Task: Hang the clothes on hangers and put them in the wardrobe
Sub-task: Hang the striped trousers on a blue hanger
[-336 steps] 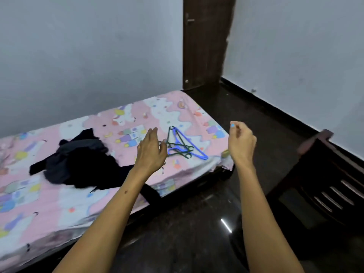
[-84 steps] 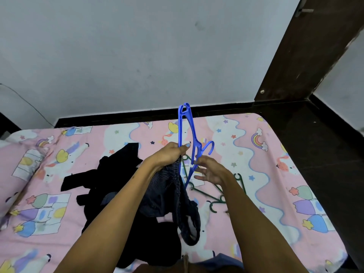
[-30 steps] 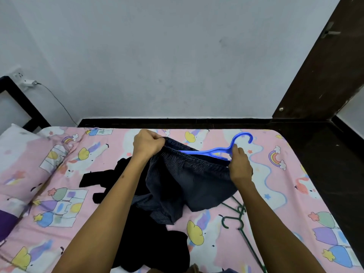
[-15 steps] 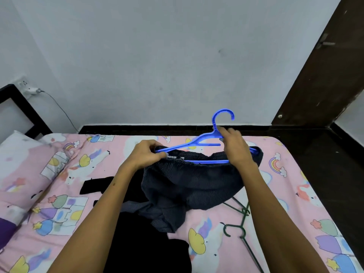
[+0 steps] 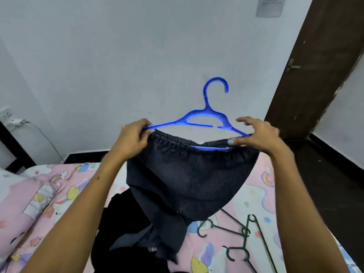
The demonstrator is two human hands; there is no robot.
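A blue plastic hanger (image 5: 205,117) is held upright above the bed, hook up. Dark striped shorts (image 5: 189,178) hang from it by their elastic waistband. My left hand (image 5: 132,137) pinches the waistband together with the hanger's left end. At the right end, my right hand (image 5: 258,135) pinches waistband and hanger with the thumb, the other fingers spread. A pile of black clothes (image 5: 122,223) lies on the bed below the shorts. Dark green hangers (image 5: 242,233) lie on the sheet to the right.
The bed (image 5: 49,198) has a pink cartoon-print sheet and a pillow (image 5: 9,186) at the left. A white wall stands behind it, with a socket and charger (image 5: 11,120) at the left. A dark brown door (image 5: 315,62) and dark floor are at the right.
Both hands have lifted the hanger with the shorts higher and turned it upright. My right hand slid from the hanger's neck to its right end, and the waistband now spans the hanger.
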